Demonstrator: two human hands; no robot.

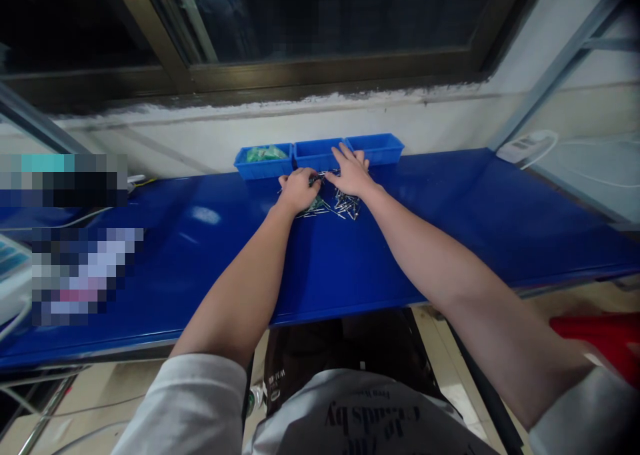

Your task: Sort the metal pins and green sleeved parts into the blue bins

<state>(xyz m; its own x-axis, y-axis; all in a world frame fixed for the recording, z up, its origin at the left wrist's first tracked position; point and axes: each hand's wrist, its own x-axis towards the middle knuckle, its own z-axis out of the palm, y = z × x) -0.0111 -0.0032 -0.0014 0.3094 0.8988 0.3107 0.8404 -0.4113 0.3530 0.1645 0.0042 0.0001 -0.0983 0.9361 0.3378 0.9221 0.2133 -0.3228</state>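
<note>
A loose pile of thin metal pins [347, 205], rivet-like in shape, lies on the blue tabletop, with some greenish pieces [316, 205] among them at its left side. My left hand [299, 189] rests on the left part of the pile, fingers curved and thumb apart from them; its fingertips are partly hidden. Over the right part is my right hand [352, 172], palm down with fingers spread toward the bins. Whether any pins sit under either palm is hidden. Just behind the hands stand a middle blue bin [315, 149] and a right blue bin [380, 149].
A left blue bin [260, 167] holds a green plastic bag [266, 153]. The blue table [450, 201] runs to a wall below a dark window [325, 21]. A white device with a cable [517, 147] sits at the far right; blurred-out items [85, 275] lie at the left.
</note>
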